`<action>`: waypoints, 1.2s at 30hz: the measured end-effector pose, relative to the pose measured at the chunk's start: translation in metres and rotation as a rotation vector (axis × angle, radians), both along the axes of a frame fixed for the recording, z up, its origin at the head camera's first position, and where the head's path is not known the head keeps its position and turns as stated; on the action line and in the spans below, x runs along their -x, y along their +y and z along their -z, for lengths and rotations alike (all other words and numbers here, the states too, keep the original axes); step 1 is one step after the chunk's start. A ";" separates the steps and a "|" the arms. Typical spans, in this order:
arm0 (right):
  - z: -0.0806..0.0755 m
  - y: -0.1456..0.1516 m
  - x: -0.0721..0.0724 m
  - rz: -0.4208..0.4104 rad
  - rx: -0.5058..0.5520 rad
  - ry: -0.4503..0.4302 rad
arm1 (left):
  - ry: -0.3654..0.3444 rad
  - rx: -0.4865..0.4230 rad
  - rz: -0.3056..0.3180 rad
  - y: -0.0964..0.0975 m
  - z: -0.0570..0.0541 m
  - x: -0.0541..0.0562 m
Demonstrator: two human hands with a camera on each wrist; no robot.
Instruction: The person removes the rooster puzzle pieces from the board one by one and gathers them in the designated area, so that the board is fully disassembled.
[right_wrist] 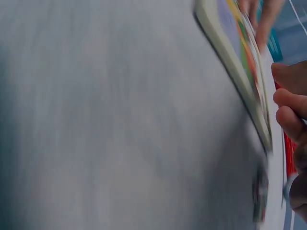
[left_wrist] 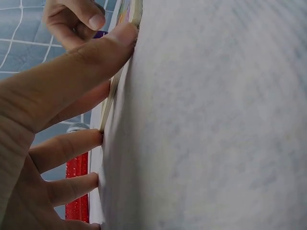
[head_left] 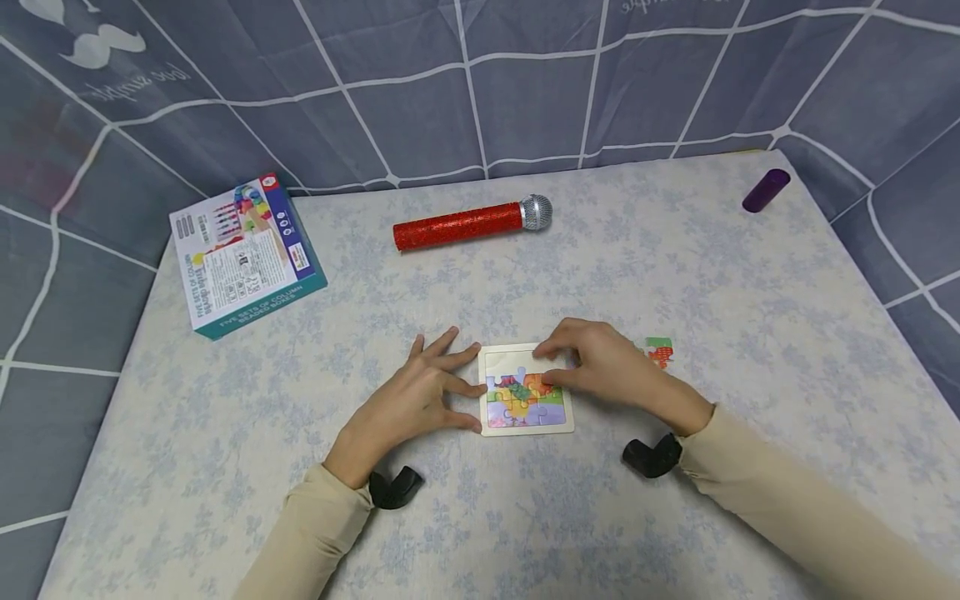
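A small jigsaw puzzle in a pale frame [head_left: 568, 417] lies on the table, its lower rows filled with colourful pieces and its top part bare. My left hand [head_left: 416, 392] is spread at the frame's left side, thumb [left_wrist: 125, 34] and fingertips against its edge. Over the upper right of the puzzle is my right hand [head_left: 611, 362], thumb tip at an orange piece [head_left: 536, 383] and index fingertip near the bare backing. In the right wrist view its fingers [right_wrist: 289, 120] show nothing between them. Loose puzzle pieces [head_left: 660, 350] lie right of the frame, partly hidden by that hand.
A red glittery toy microphone [head_left: 465, 227] lies behind the puzzle. At the back left is a boxed bead set [head_left: 247, 258]. A purple cylinder [head_left: 766, 190] lies at the back right. A grey checked curtain [head_left: 525, 100] hangs along the table's back edge.
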State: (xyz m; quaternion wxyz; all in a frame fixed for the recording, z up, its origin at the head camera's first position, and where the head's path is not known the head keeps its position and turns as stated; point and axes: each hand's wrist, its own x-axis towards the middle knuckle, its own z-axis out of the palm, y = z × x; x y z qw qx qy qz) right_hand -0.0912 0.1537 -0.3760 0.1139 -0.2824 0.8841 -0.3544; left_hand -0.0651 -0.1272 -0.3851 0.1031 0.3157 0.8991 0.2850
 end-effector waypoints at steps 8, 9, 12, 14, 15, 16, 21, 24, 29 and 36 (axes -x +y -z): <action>-0.002 -0.033 -0.011 -0.022 -0.111 -0.004 | 0.002 0.042 0.006 0.002 -0.003 0.001; -0.003 -0.036 -0.012 -0.020 -0.129 -0.001 | 0.001 0.042 0.005 0.002 -0.003 0.001; -0.003 -0.041 -0.014 -0.019 -0.165 0.011 | -0.001 0.033 0.001 0.001 -0.003 0.000; -0.002 -0.043 -0.015 -0.011 -0.182 0.016 | -0.003 0.028 -0.001 0.001 -0.002 0.000; -0.002 -0.044 -0.015 -0.011 -0.183 0.017 | -0.004 0.025 -0.002 0.001 -0.002 0.000; -0.001 -0.045 -0.015 -0.010 -0.182 0.017 | -0.006 0.024 -0.004 0.001 -0.002 0.000; -0.001 -0.048 -0.016 0.007 -0.162 -0.015 | -0.001 0.018 -0.010 0.000 -0.002 0.000; -0.001 -0.049 -0.017 0.020 -0.159 -0.033 | 0.005 0.021 -0.011 0.000 -0.002 0.000; -0.002 -0.052 -0.017 0.046 -0.145 -0.063 | 0.006 0.036 -0.010 0.001 -0.002 0.000; -0.003 -0.053 -0.016 0.083 -0.131 -0.084 | 0.002 0.045 -0.006 0.001 -0.002 0.000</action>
